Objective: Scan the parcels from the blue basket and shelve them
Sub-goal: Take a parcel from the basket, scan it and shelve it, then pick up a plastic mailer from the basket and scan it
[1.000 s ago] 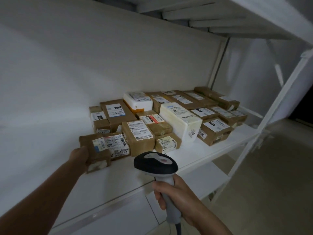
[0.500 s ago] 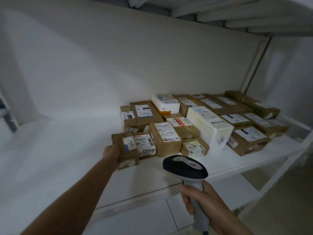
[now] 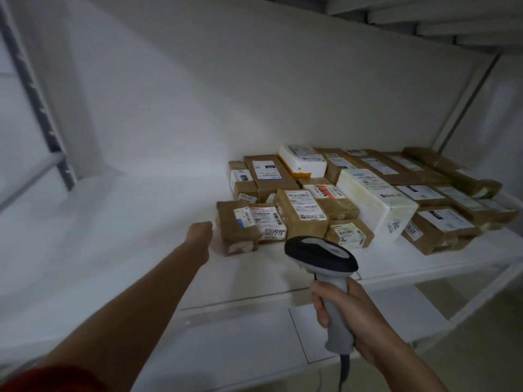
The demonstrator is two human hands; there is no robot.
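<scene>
Head view, nearest first: a red sleeve (image 3: 42, 377) at the lower left edge, with a bare forearm reaching out from it. Lower right, the right hand (image 3: 353, 315) is wrapped around the smooth grey handle of a scanner (image 3: 321, 256). The scanner's rounded black head has a pale grey top panel and hangs over the front lip of the shelf (image 3: 113, 236), a flat, matte white board.

Further in, the left hand (image 3: 202, 236) sits just beside the left end of a brown parcel (image 3: 236, 227). Its fingers are blurred, so I cannot tell whether they are spread, curled, or touching the wrapping. This boxy parcel lies flat on the shelf, wrapped in creased kraft paper and glossy tape, with a white label on top.

Behind it and to the right, more parcels (image 3: 300, 210) are packed edge to edge, mostly taped brown rectangles with printed labels. Among them are a long white block (image 3: 373, 199) with soft, waxy-looking sides and a rounded white box (image 3: 301, 161) with an orange underside. A plain white back wall (image 3: 226, 80) rises beyond.
</scene>
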